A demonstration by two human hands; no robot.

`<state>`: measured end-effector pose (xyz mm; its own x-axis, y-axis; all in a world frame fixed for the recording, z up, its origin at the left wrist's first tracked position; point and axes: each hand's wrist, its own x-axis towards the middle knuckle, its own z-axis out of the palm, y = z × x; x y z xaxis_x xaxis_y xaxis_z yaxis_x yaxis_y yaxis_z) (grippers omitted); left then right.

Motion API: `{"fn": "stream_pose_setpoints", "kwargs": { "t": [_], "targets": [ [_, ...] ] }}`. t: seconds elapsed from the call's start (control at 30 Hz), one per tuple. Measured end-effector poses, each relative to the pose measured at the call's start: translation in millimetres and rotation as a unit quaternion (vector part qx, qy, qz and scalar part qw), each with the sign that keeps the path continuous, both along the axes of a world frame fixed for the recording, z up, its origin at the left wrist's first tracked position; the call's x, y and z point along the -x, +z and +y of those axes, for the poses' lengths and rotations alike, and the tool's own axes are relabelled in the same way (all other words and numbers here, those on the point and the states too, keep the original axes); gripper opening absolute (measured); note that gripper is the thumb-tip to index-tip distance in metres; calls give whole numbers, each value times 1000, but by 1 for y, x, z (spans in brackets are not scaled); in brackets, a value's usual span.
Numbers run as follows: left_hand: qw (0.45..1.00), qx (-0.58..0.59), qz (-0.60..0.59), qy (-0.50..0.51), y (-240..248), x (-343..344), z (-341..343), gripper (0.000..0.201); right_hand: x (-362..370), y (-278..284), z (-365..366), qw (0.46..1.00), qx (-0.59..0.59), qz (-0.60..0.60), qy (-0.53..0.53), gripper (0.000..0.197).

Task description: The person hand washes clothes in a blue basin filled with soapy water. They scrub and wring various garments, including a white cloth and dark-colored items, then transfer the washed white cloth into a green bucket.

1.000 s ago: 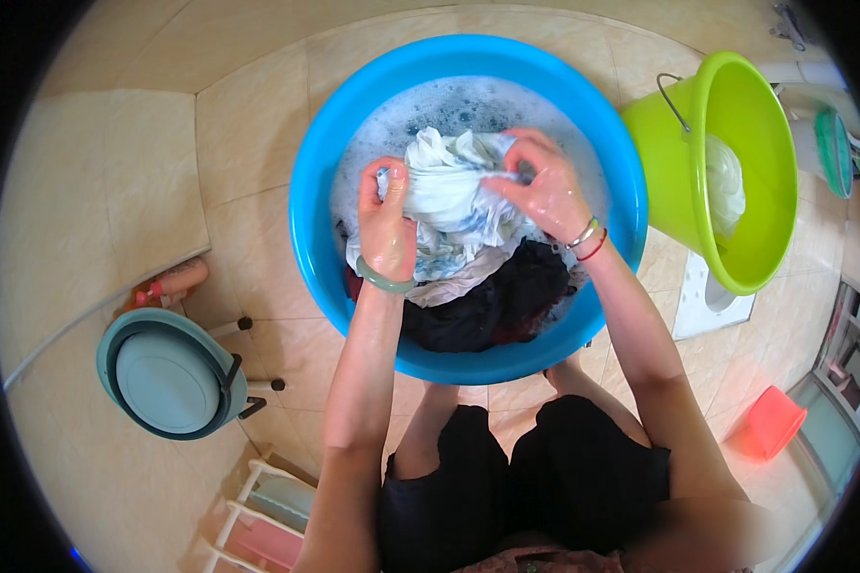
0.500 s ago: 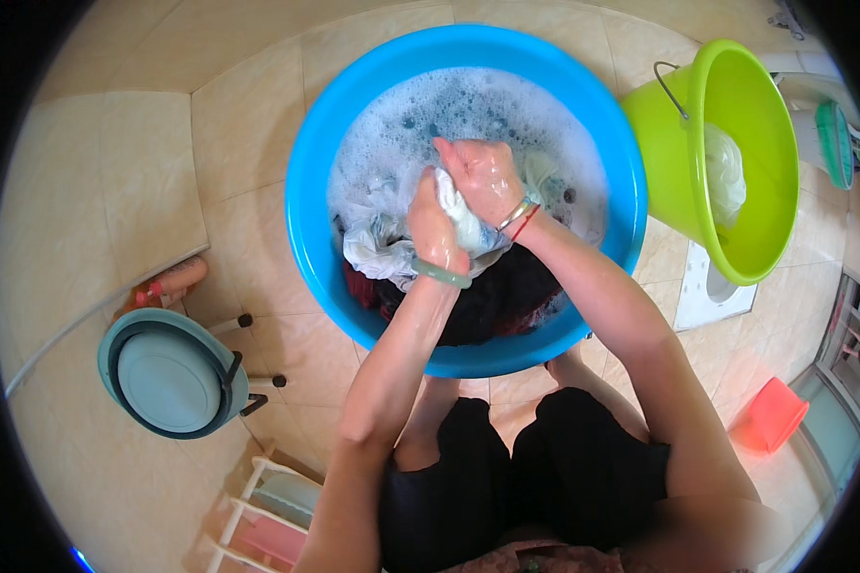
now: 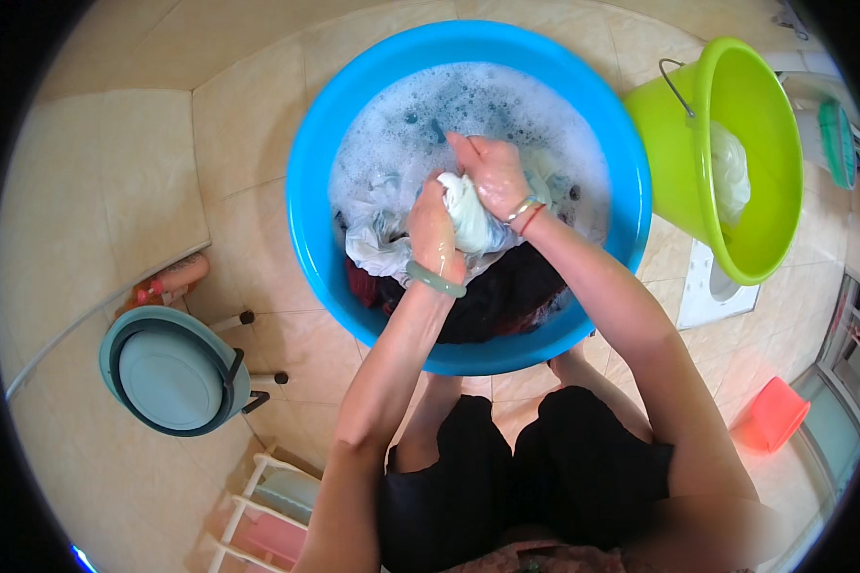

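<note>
A large blue basin point(image 3: 308, 191) holds foamy, bubbly water point(image 3: 420, 100). Over its middle my left hand point(image 3: 432, 229) and my right hand point(image 3: 492, 177) grip a wet white cloth point(image 3: 469, 218) between them, both closed on it. More white fabric point(image 3: 373, 237) lies bunched beside my left hand, partly in the suds. Below the white cloth, dark wet clothes point(image 3: 478, 304) with some deep red parts fill the near side of the basin. My fingertips on the cloth are partly hidden.
A tilted lime-green bucket point(image 3: 669, 143) with a white bundle point(image 3: 729, 175) inside touches the basin's right side. At left stand a grey-blue folding basin point(image 3: 167, 382) and a pinkish bottle point(image 3: 180, 274). A white rack point(image 3: 248, 501) is at lower left, a coral-red container point(image 3: 774, 413) at right.
My hands have shifted slightly apart, and more of the white cloth shows between them. My right hand has turned a little, its fingers less tightly curled.
</note>
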<state>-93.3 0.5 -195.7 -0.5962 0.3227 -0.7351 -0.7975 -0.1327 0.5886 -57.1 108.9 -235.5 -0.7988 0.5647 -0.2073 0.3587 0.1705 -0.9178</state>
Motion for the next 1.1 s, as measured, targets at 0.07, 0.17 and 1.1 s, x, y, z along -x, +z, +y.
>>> {"fn": "stream_pose_setpoints", "kwargs": {
  "t": [0.07, 0.17, 1.1],
  "targets": [
    [1000, 6, -5, -15, 11, 6, 5, 28, -6, 6, 14, 977, 210, -22, -6, 39],
    [998, -25, 47, -46, 13, 30, -2, 40, -25, 19, 28, 948, 317, 23, 34, 54],
    [946, -307, -66, -75, -97, 28, -38, 35, -12, 69, -69, 939, -298, 167, 39, 20]
  ]
}}
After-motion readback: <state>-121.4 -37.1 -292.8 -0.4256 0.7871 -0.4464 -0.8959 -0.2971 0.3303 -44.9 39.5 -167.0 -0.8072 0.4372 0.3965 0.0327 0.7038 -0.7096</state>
